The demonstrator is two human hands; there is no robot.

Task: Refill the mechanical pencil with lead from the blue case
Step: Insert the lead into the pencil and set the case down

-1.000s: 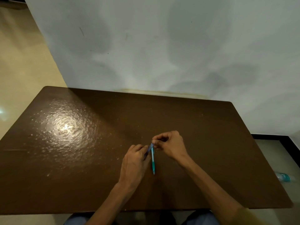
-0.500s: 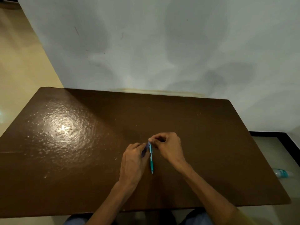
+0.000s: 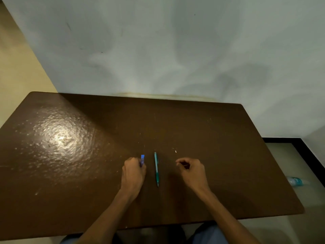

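Observation:
A teal mechanical pencil lies lengthwise on the brown table, its tip towards me. Left of it, my left hand grips the small blue lead case, whose top end sticks out above the fingers. My right hand hovers to the right of the pencil, thumb and forefinger pinched together; I cannot tell whether a lead is between them. A tiny white piece, perhaps the pencil's cap or eraser, rests on the table beyond the right hand.
The table's far edge meets a pale wall. A plastic bottle lies on the floor off the table's right edge. My knees show below the near edge.
The hands have parted: the left one drew left with the blue case, the right one drew right. The pencil now lies alone between them on the table.

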